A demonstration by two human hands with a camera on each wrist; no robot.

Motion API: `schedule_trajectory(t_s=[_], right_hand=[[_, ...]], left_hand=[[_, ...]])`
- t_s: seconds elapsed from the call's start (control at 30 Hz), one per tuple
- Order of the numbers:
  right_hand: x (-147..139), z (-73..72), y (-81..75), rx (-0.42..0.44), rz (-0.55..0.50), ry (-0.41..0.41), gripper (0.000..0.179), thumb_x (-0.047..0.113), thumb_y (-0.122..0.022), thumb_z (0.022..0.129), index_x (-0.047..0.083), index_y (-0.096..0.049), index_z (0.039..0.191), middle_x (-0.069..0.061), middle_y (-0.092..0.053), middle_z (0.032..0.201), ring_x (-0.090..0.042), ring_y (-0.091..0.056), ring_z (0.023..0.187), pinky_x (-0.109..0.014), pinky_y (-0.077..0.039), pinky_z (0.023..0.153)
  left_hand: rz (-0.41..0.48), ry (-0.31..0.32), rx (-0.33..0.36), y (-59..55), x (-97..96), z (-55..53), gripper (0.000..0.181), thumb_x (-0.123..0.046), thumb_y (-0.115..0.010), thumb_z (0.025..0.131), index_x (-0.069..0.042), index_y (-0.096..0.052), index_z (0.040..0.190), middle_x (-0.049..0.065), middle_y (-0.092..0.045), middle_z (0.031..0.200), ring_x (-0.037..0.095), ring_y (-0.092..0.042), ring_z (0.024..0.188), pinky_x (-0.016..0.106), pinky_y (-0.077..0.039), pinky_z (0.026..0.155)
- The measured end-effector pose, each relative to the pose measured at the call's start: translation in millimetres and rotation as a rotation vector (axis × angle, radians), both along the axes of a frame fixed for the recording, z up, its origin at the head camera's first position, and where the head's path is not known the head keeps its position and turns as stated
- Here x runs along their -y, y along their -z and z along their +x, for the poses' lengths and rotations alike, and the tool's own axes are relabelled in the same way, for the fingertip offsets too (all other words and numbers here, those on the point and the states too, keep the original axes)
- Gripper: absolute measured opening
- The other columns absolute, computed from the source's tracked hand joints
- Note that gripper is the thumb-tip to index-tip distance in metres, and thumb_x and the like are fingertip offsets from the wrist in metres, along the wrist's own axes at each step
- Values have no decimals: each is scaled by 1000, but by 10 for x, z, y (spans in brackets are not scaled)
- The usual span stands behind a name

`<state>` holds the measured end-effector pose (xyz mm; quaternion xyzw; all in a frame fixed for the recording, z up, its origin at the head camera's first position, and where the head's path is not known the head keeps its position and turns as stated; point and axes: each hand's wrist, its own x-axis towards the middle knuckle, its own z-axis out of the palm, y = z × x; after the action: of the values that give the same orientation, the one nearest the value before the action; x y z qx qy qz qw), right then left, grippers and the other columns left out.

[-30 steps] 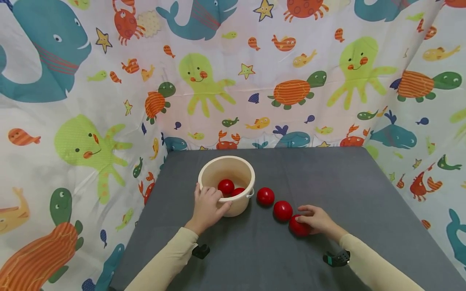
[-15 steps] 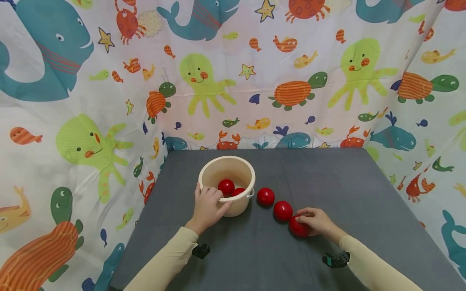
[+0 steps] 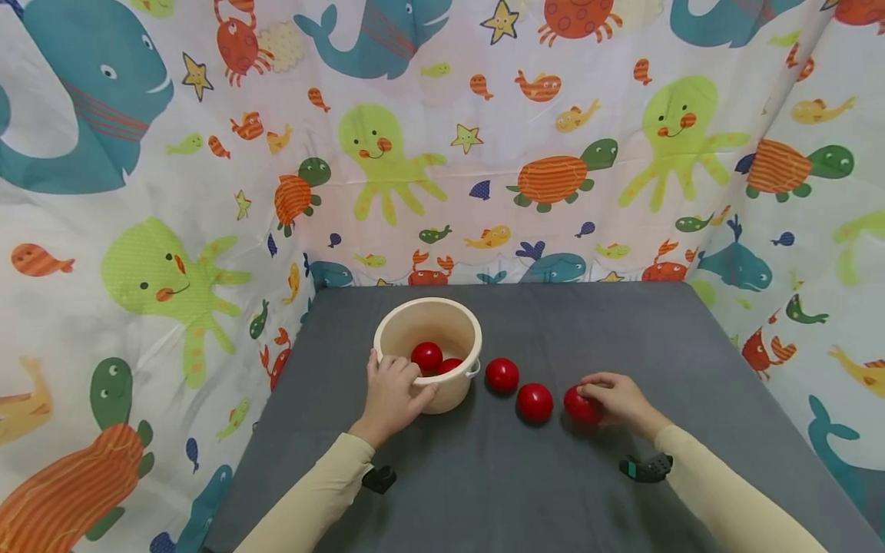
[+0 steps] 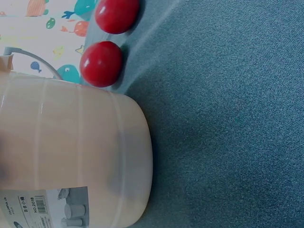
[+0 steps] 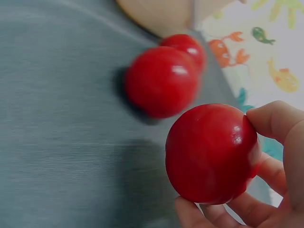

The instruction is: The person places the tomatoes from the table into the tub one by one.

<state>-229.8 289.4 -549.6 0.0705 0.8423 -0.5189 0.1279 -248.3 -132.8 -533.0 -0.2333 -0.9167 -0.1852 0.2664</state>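
A cream plastic bucket [image 3: 442,393] stands on the dark table, two red balls [image 3: 426,355] visible inside it. My left hand [image 3: 391,395] grips the bucket's near rim; the left wrist view shows only the bucket's side [image 4: 71,128], with a printed label. To the right, my right hand [image 3: 620,402] holds a glossy red ball [image 3: 582,405] between thumb and fingers. In the right wrist view this held ball [image 5: 211,154] appears raised off the table. Two more red balls, a nearer one [image 3: 535,403] and a farther one [image 3: 502,375], lie between the bucket and my right hand.
The grey-black cloth table [image 3: 588,330] reaches back to a white curtain [image 3: 429,169] printed with sea animals, which also hangs along the left and right sides. A small white handle joint [image 3: 473,369] sticks out from the bucket's right side.
My right hand has lifted the red ball and moved it slightly up and right, away from the neighbouring ball. My left hand and the bucket have stayed in place.
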Motion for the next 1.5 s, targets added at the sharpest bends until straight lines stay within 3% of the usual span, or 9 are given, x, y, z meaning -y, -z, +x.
schedule_trajectory(t_s=[0.23,0.37,0.6,0.77,1.0,1.3,1.5], right_hand=[[59,-337,-534,-40,34,17,54,36,-61,100,0,-53,140,-29,-49,143,-39,-55,120,-41,-63,82],[227,-521,-873,-71,18,39,54,34,-61,100,2,-51,143,-28,-47,147,-43,-49,129,-44,-62,88],[694,-783,-1311,-113,-41,44,51,34,-63,99,7,-54,142,-23,-53,146,-40,-52,130,-50,-58,95],[1146,-843,-1508,-146,-47,-4,47,31,-64,99,8,-57,139,-21,-57,143,-38,-56,127,-50,-58,95],[1691,-818,-1598,-163,-67,-64,44,30,-68,96,10,-61,135,-20,-63,138,-37,-63,121,-49,-60,90],[2163,-746,-1442,-178,-74,-114,39,30,-70,94,13,-66,129,-16,-68,132,-33,-68,112,-42,-64,80],[2397,-690,-1332,-176,-101,-108,34,27,-71,94,13,-68,125,-14,-71,125,-30,-68,108,-43,-63,86]], left_hand=[[-7,-12,20,37,14,-7,31,-47,-67,89,-19,-61,78,4,-65,84,26,-58,99,77,-24,114],[-3,-8,4,43,11,-10,31,-46,-67,88,-18,-61,77,4,-65,83,26,-58,98,78,-25,112],[2,-3,-25,31,12,-22,28,-44,-69,86,-18,-62,77,3,-65,83,26,-58,97,78,-27,111],[7,1,-19,37,16,-23,28,-45,-70,86,-19,-62,77,3,-65,84,26,-58,97,79,-27,110],[10,5,-12,30,27,-20,30,-46,-70,87,-19,-62,78,3,-66,85,26,-58,98,78,-26,112],[11,9,-27,9,33,-26,29,-46,-72,85,-18,-66,80,4,-67,85,26,-59,98,79,-29,109],[2,0,4,18,29,-18,31,-47,-71,87,-17,-68,82,5,-69,88,27,-60,99,78,-27,111]])
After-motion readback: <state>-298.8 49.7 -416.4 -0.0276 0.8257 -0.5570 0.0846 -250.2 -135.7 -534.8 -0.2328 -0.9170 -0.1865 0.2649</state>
